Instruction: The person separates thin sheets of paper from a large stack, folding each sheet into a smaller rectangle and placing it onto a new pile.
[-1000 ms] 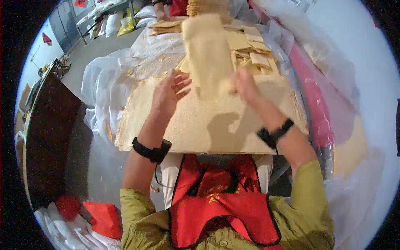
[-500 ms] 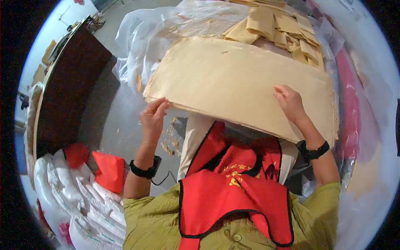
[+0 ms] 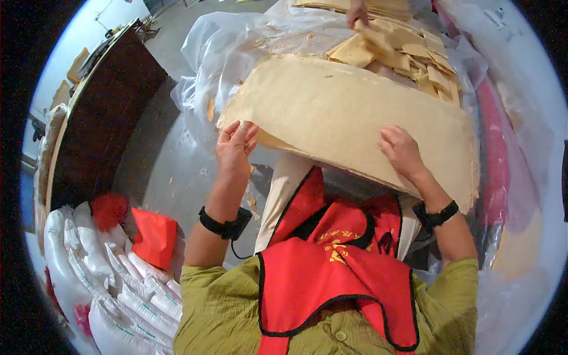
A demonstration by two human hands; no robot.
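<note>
Head view looks down on a wide stack of tan sheets point(image 3: 343, 112) lying in front of me on a surface draped in clear plastic sheeting point(image 3: 207, 53), its near edge jutting out over my red apron point(image 3: 331, 278). My left hand point(image 3: 235, 147) is at the stack's near left corner, fingers closed over the top edge and pinching it. My right hand point(image 3: 401, 151) lies on top of the sheets near the near edge, fingers curled against the paper; I cannot tell whether the thumb hooks under. Both wrists carry black bands. Beyond the stack sits a heap of smaller folded tan pieces point(image 3: 408, 50), and another person's hand point(image 3: 357, 12) touches it at the far end. On the floor to my left are white sacks point(image 3: 118, 296) and a red cloth point(image 3: 155, 236).
</note>
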